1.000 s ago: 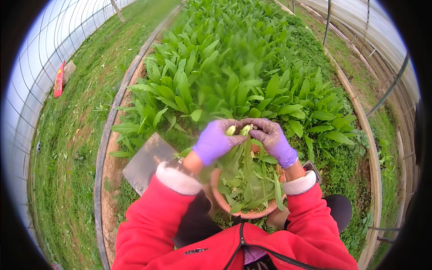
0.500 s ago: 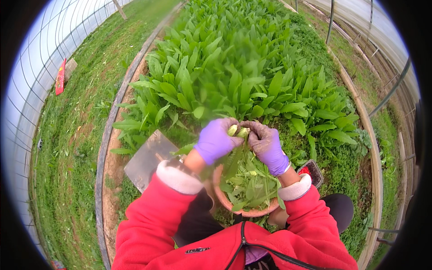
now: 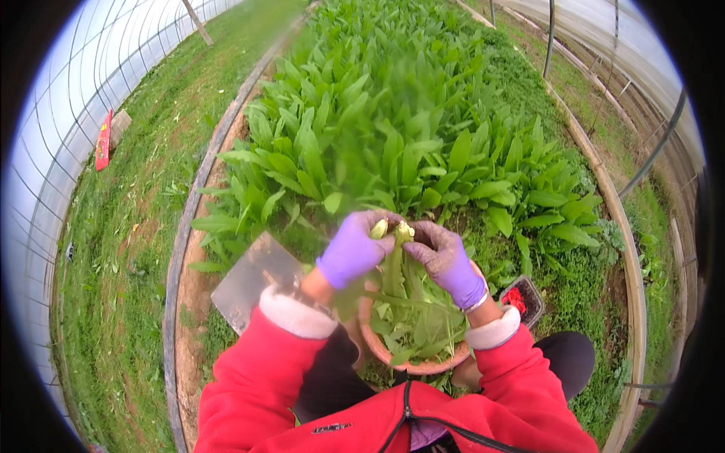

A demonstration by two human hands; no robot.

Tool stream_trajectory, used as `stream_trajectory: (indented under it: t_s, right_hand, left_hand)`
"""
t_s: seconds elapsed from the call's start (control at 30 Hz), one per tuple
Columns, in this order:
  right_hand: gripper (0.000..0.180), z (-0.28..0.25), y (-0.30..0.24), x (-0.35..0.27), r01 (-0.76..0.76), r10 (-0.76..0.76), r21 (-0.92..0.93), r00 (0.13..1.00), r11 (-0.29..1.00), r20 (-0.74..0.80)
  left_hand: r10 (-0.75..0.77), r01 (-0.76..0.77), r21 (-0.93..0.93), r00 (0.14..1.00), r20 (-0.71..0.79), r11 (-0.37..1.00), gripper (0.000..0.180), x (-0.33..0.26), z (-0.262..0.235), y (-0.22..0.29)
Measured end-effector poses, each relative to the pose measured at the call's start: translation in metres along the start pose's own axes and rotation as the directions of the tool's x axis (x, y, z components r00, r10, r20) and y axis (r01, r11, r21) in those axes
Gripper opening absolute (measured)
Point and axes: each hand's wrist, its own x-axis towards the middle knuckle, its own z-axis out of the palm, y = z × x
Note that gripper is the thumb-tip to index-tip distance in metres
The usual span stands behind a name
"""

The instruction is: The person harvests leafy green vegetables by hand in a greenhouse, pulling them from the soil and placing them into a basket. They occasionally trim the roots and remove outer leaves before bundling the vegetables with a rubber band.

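My left hand (image 3: 353, 249), in a soiled purple glove, is closed on a leafy green whose pale stem end (image 3: 379, 229) pokes up between thumb and fingers. Beside it, my right hand (image 3: 448, 259), gloved the same way, pinches the pale stem end (image 3: 405, 231) of another leafy green. Long leaves (image 3: 393, 273) hang below the two hands. Under them stands a round terracotta-coloured bowl (image 3: 383, 352), filled with picked leaves (image 3: 423, 321). Both sets of fingertips are dark with dirt, and the gloves hide part of the stems.
A dense bed of leafy plants (image 3: 393, 113) grows ahead. By my left forearm lies a flat metal blade (image 3: 253, 281). A dark plastic tub (image 3: 533, 302) with something red inside sits right of the bowl. Long edging boards (image 3: 198, 181) border the bed. A red object (image 3: 103, 141) is far left.
Both hands have come slightly lower and nearer to me, still pinching the stems. The stem end at my right hand now points upward, with more leaf showing beneath.
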Motion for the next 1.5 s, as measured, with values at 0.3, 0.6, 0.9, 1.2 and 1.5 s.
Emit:
stream_trajectory:
  t_s: [0.3, 0.6, 0.9, 1.2, 1.5]
  right_hand:
    - [0.03, 0.003, -0.018, 0.001, -0.204, 0.203, 0.263, 0.979, 0.943, 0.031]
    - [0.029, 0.011, -0.013, 0.004, 0.259, -0.27, -0.129, 0.96, 0.957, -0.077]
    - [0.033, 0.012, -0.015, 0.011, 0.404, -0.415, -0.148, 0.908, 0.903, -0.051]
    - [0.025, -0.006, -0.007, 0.028, 0.485, -0.441, -0.157, 0.863, 0.86, 0.247]
    - [0.016, -0.004, 0.009, 0.032, 0.505, -0.467, -0.162, 0.855, 0.848, 0.223]
  left_hand:
    - [0.045, -0.045, -0.004, 0.999, -0.006, 0.999, 0.03, 0.0, -0.002, -0.002]
    - [0.201, -0.193, 0.341, 0.979, 0.01, 0.92, 0.032, -0.004, 0.005, -0.019]
    - [0.38, -0.334, 0.446, 0.925, -0.013, 0.83, 0.026, 0.0, 0.01, -0.024]
    - [-0.059, 0.039, 0.098, 0.976, 0.209, 0.994, 0.027, -0.006, -0.015, -0.011]
    - [-0.162, 0.15, 0.063, 0.951, 0.263, 0.987, 0.025, -0.001, -0.022, -0.01]
